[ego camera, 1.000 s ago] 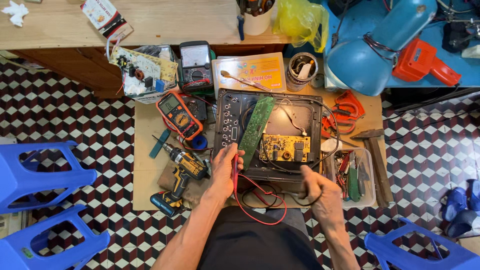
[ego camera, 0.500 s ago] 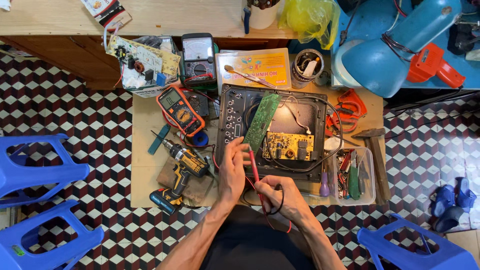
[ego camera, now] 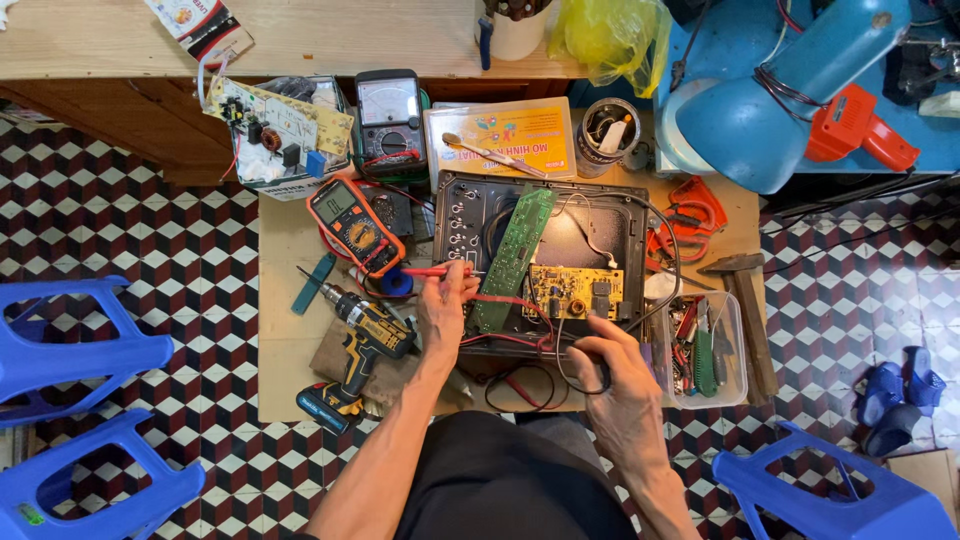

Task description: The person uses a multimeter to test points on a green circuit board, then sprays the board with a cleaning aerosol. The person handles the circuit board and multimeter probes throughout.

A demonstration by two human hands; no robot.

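My left hand grips a red test probe that lies level, tip pointing left, at the left edge of an opened black appliance case. My right hand holds a black probe with its lead at the case's near edge. Inside the case lie a long green circuit board and a yellow circuit board. Red and black leads loop below the case toward an orange digital multimeter on the left.
A yellow-black cordless drill lies left of my left hand. A clear tray of tools, red pliers, an analogue meter and a spare board ring the low wooden table. Blue stools stand on both sides.
My left hand has lifted the red probe and turned it level toward the left. My right hand has moved up to the case's near edge with the black probe.
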